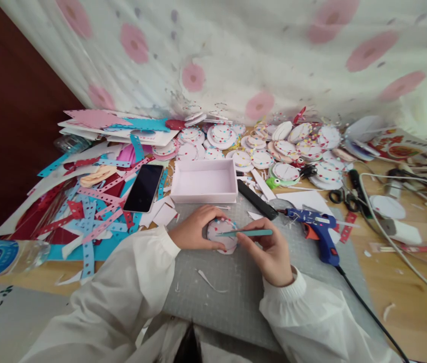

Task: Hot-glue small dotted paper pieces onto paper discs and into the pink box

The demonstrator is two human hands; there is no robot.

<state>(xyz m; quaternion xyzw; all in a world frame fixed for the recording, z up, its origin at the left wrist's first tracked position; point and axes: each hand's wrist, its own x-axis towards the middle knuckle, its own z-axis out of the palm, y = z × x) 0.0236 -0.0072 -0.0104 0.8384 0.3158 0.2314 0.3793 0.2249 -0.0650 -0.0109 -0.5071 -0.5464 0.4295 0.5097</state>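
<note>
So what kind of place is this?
Looks like a craft workbench, maybe at home or in a small workshop. A blue glue gun lies by the grey cutting mat, punched paper strips pile up on the left, and decorated white discs crowd the back.

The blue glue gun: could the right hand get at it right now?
Probably yes: nothing stands between the right hand and the blue glue gun beside it, though the hand may need to set down its slim teal tool first.
</note>
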